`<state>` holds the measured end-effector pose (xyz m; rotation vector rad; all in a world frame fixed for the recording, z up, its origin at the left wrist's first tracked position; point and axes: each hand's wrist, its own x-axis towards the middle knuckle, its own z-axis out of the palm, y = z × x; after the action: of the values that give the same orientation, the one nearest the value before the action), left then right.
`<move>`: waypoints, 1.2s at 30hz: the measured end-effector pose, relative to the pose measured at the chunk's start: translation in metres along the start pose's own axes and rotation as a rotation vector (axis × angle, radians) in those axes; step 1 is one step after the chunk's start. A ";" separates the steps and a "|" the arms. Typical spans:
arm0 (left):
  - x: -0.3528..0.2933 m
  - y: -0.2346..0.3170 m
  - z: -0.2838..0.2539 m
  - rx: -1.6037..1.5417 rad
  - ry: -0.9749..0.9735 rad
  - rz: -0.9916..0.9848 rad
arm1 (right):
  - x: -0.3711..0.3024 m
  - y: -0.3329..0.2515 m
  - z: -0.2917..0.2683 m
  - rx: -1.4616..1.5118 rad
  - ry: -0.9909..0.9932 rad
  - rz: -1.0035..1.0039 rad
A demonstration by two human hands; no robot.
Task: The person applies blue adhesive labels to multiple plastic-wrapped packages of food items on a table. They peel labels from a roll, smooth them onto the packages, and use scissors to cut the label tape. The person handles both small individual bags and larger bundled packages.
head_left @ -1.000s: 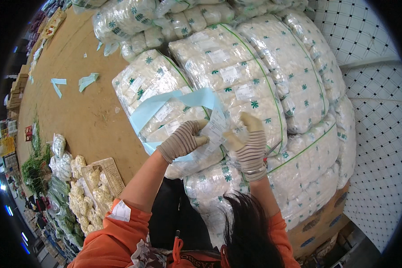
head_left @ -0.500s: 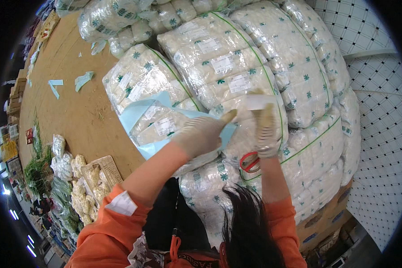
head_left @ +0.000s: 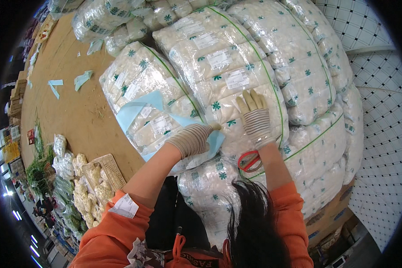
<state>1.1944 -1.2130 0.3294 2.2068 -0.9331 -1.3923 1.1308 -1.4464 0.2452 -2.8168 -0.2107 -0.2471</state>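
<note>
My left hand [head_left: 191,141], in a striped work glove, is closed on a light blue sheet of label backing paper [head_left: 136,111]. That sheet lies loosely over the near left clear-plastic bundle [head_left: 129,67], with several white labels showing among its folds. Fingers spread, my gloved right hand [head_left: 256,117] lies flat on the middle bundle [head_left: 212,96], just below a printed white label [head_left: 236,79]. Whatever is under that palm is hidden. Beside my right wrist rest red-handled scissors [head_left: 249,161] on the plastic.
Green-strapped bundles [head_left: 299,58] are piled to the right and at the back. Blue paper scraps [head_left: 82,79] lie on the brown tabletop [head_left: 53,120]. At the lower left stand a wicker basket [head_left: 114,172], bagged pale produce [head_left: 82,196] and leafy greens [head_left: 38,167].
My right hand, blurred and carrying a white label before, is now flat on the middle bundle; the label is out of sight. My left hand has shifted slightly left and down with the backing paper.
</note>
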 end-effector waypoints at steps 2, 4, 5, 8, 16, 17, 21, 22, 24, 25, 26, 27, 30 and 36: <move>-0.012 -0.012 -0.005 -0.063 0.097 -0.014 | 0.006 -0.042 -0.016 -0.028 -0.124 0.053; -0.017 -0.010 -0.004 -0.216 0.415 0.077 | -0.011 -0.062 -0.035 -0.073 -0.179 0.088; -0.022 -0.008 -0.006 -0.288 0.576 0.116 | -0.017 -0.071 -0.043 -0.088 -0.199 0.103; -0.036 0.007 -0.007 -0.690 0.754 0.122 | -0.056 -0.086 -0.026 0.310 0.092 0.188; -0.073 0.024 -0.004 -1.188 0.382 0.310 | -0.015 -0.156 -0.103 1.520 0.026 0.998; -0.078 0.022 -0.003 -1.177 0.283 0.237 | -0.017 -0.155 -0.105 1.519 0.038 1.002; -0.088 0.017 0.006 -1.156 0.153 0.054 | -0.024 -0.153 -0.103 1.228 0.255 0.942; -0.091 0.018 0.006 -1.146 0.183 0.053 | -0.025 -0.153 -0.101 1.080 0.347 0.906; -0.089 0.020 0.009 -1.066 0.216 0.101 | -0.015 -0.148 -0.115 0.587 0.307 0.435; -0.088 0.020 0.010 -0.991 0.227 0.145 | -0.015 -0.147 -0.114 0.566 0.212 0.341; -0.086 0.021 0.012 -0.917 0.235 0.189 | -0.015 -0.146 -0.113 0.550 0.119 0.243; -0.085 0.019 0.015 -0.797 0.182 0.196 | -0.015 -0.146 -0.112 0.541 0.030 0.146; -0.080 0.000 0.018 -0.389 0.075 0.333 | -0.034 -0.137 -0.118 1.064 -0.399 0.598; -0.106 -0.001 -0.028 0.203 -0.059 -0.067 | -0.118 -0.039 -0.085 1.815 1.034 1.325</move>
<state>1.1888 -1.1386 0.4103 2.3761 -1.0724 -1.4571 0.9963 -1.4499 0.3134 -0.4697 1.0141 -0.6168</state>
